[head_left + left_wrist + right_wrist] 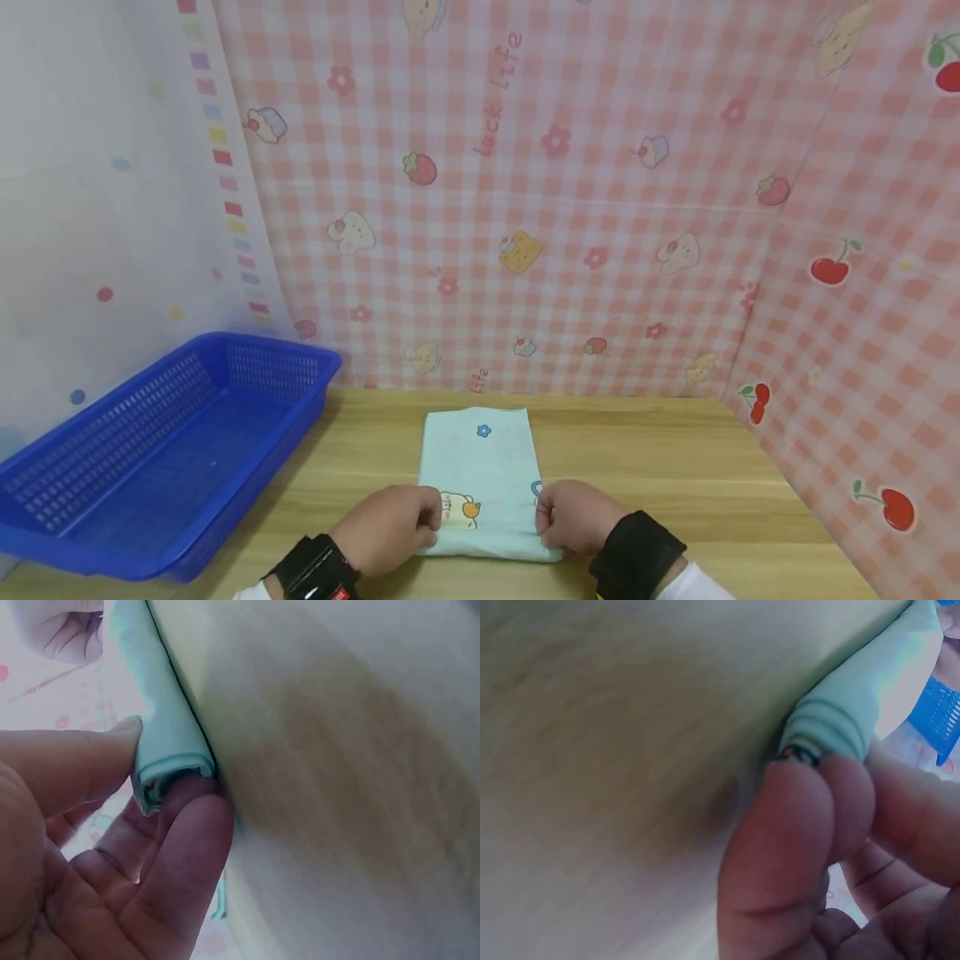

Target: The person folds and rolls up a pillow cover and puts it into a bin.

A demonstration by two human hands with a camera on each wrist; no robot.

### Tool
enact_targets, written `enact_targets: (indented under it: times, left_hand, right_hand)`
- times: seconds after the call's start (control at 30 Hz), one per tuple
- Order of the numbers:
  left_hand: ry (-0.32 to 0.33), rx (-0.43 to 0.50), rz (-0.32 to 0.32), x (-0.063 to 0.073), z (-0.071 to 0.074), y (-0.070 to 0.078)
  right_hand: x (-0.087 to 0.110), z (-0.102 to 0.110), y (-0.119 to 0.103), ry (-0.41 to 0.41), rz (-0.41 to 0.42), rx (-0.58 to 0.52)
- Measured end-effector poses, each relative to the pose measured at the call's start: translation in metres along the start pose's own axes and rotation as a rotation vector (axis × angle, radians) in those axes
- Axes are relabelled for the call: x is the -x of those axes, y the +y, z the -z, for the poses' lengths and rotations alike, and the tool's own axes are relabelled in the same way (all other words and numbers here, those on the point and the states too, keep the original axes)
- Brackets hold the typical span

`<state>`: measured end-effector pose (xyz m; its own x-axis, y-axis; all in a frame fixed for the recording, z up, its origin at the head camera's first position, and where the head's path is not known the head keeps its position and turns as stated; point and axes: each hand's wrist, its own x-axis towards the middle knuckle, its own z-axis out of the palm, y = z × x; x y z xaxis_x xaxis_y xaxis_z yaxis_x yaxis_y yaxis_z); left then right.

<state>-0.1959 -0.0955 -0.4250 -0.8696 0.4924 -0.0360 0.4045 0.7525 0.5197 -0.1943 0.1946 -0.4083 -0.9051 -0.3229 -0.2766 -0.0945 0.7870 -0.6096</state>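
Observation:
A mint-green cloth (487,467) with a cartoon print lies folded into a long strip, its near edge turned into a roll. My left hand (386,525) pinches the left end of that roll, thumb on the outer side and fingers at the layered end, as the left wrist view shows on the rolled cloth (169,727). At the opposite end, my right hand (581,512) grips the roll between thumb and fingers. Coiled layers of the cloth (840,712) show in the right wrist view, with fingertips against their open end.
On the left stands a blue plastic basket (225,433) with slotted sides. The wooden table (637,467) meets a pink checked cloth backdrop (570,317) behind and a similar one on the right. White dotted fabric (112,208) hangs at the left.

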Motion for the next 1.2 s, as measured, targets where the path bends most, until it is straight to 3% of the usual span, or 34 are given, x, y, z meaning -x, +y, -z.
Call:
enact_targets:
  times: [0.13,0.27,0.4,0.6,0.9,1.2]
  left_hand:
    - [-0.002,-0.009,-0.006,0.004,-0.003,-0.001]
    - [-0.021,-0.077,0.0,0.005,-0.003,0.0]
    - [-0.002,-0.138,-0.008,0.004,-0.004,0.001]
    - [0.01,-0.147,-0.007,0.003,-0.006,0.003]
    - [0.041,-0.186,-0.019,0.001,-0.003,0.007]
    - [0.044,-0.154,0.057,-0.003,0.0,0.002]
  right_hand:
    - [-0.002,-0.006,-0.002,0.035,0.023,0.047]
    - [0.002,-0.01,-0.003,0.047,0.019,0.093]
    - [0.007,-0.015,-0.005,0.017,0.002,0.074]
    - [0.005,-0.022,-0.011,-0.019,-0.036,0.12]
    - [0.005,-0.018,-0.011,0.032,0.04,0.244]
    - [0.001,-0.01,-0.002,0.058,0.186,0.246]
